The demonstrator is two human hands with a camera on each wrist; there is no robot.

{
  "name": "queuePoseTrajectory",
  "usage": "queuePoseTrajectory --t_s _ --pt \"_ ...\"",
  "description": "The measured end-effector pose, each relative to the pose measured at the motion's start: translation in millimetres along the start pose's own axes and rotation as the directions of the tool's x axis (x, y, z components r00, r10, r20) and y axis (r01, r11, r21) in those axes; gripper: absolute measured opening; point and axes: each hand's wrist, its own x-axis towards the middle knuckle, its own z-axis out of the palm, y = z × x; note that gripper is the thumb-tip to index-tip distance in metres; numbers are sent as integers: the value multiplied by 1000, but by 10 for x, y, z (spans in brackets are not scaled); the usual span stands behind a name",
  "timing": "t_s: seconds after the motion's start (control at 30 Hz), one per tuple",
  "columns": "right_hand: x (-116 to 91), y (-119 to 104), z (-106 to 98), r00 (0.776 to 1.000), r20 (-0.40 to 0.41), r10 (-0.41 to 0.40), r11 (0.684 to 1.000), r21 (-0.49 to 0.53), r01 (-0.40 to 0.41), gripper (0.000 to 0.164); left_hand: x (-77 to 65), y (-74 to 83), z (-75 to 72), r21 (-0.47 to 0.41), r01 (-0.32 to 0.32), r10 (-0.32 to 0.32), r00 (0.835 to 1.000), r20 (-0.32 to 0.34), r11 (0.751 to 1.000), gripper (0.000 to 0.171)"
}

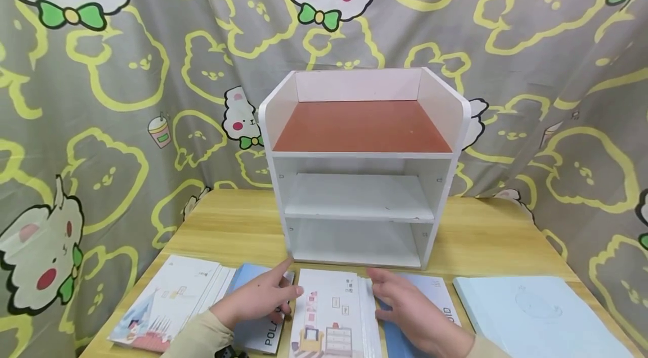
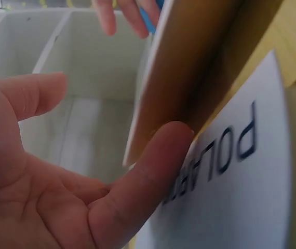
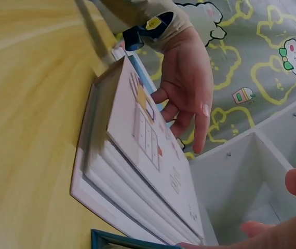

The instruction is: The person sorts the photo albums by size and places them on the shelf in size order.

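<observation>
A white photo album (image 1: 329,304) with printed furniture drawings lies flat on the wooden table, between my two hands. My left hand (image 1: 260,297) is at its left edge, over a blue book (image 1: 258,335) lettered "POLA…", fingers loosely spread. My right hand (image 1: 412,313) is by the album's right edge, above another blue book (image 1: 430,287). In the right wrist view the album (image 3: 153,150) shows its thick page block, and the left hand (image 3: 187,78) has its fingers extended beyond it. Neither hand grips anything; whether fingertips touch the album I cannot tell.
Behind the books stands a white shelf unit (image 1: 361,154) with a reddish-brown top and two lower compartments. Another white album (image 1: 177,296) lies at the left, and a pale blue album (image 1: 536,307) at the right. A patterned grey curtain (image 1: 202,65) hangs behind the table (image 1: 228,223).
</observation>
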Motion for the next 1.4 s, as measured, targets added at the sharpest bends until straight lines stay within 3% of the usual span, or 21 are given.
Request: queuePoseTrajectory --t_s 0.27,0.47,0.67,0.83,0.97,1.17,1.33,1.4 --pt "-3 73 169 1000 6 6 999 -38 -6 64 52 -6 67 16 -23 23 1000 16 1000 83" --pt "-24 93 175 1000 -22 7 997 -76 -9 63 80 -13 153 0 -21 21 999 39 1000 78" --pt "-34 100 173 1000 -23 -5 999 -54 3 63 114 -32 210 -84 -73 75 997 25 994 72" --pt "-32 113 191 999 -45 -25 999 -43 23 61 143 -67 269 -186 -57 54 998 -25 981 85" --pt "-20 113 201 997 -60 -48 998 -50 45 59 163 -98 308 -297 -61 55 998 -31 953 82" --pt "5 97 184 997 -47 -55 998 -36 53 57 184 -109 387 -437 -76 120 990 73 896 61" --pt "5 101 180 998 -47 -52 998 -35 50 58 158 -161 485 -534 -52 143 981 132 844 68" --pt "1 109 183 997 -50 -56 998 -34 54 59 151 -191 500 -549 -56 152 980 130 834 71"
